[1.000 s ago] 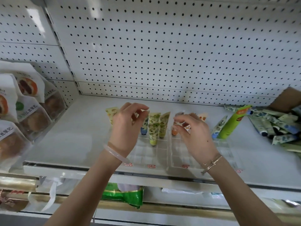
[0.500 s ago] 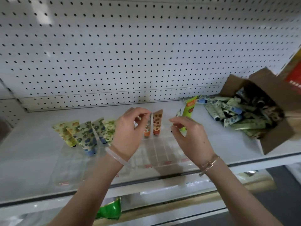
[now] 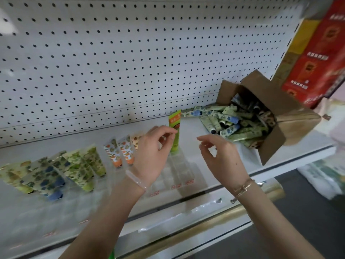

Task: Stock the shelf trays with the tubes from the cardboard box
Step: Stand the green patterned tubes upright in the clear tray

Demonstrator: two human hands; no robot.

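Left: patterned tubes (image 3: 78, 165) stand upright in clear trays (image 3: 179, 171). My left hand (image 3: 151, 156) is above the trays, fingers curled beside the upright green tube (image 3: 175, 133); grip indeterminate. My right hand (image 3: 224, 157): fingers relaxed, empty. Far right: cardboard box (image 3: 291, 116) tipped over, loose tubes (image 3: 229, 124) spilling onto the shelf

A white pegboard (image 3: 130, 62) faces me; red cartons (image 3: 317, 58) stack off its right end, pale bags (image 3: 324, 174) lower, right of the pegboard.

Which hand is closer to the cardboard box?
Right. The right hand hovers just left of the cardboard box; the left hand is farther left, by the tall green tube.
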